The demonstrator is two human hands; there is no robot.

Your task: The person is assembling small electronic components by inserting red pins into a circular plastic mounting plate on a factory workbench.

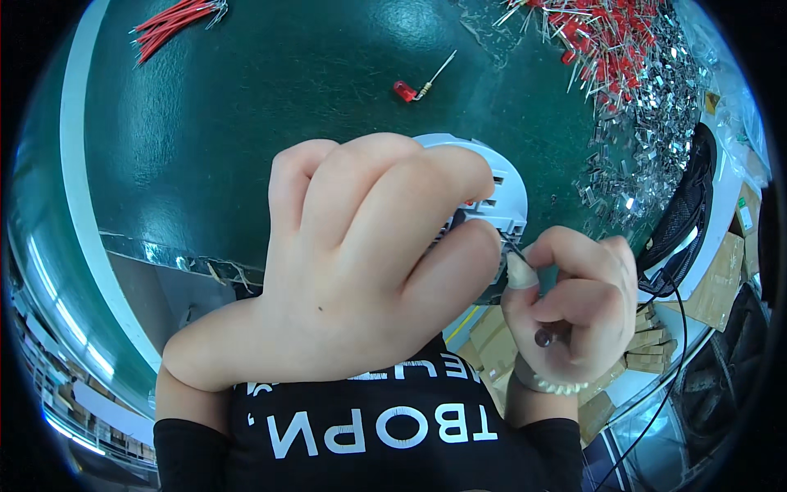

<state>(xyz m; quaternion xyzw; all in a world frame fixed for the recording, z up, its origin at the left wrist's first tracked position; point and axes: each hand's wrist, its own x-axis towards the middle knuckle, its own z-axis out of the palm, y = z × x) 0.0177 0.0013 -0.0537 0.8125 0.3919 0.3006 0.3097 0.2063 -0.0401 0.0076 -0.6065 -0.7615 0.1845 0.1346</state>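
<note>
— What is that big hand in the middle of the frame doing?

— That's the left hand (361, 262). It is curled shut around a white plastic part (500, 193). Only a bit of the part peeks out past the fingers, just right of the middle. I think the hand holds it up close so the person can see the little square holes in it.

— And the other hand?

— The right hand (574, 303) is at the lower right, closed in a fist around a thin dark tool (543, 336). The thumb presses near the tip, right up against the white part. It looks like the tip is poking at one of the holes, but I can't see the very end.

— Why hold it in the air and not on the table?

— My guess is it's easier to turn and steady that way. One hand keeps it from moving, the other does the tiny work.

— What's on the green table (246, 123)?

— A heap of red pieces with wire legs (607, 41) and shiny metal clips (648, 139) at the upper right, close to the right hand for easy grabbing, I'd say. One red piece (414, 88) lies alone at the top middle. A bunch of red wires (172, 25) sits far off at the upper left.
</note>
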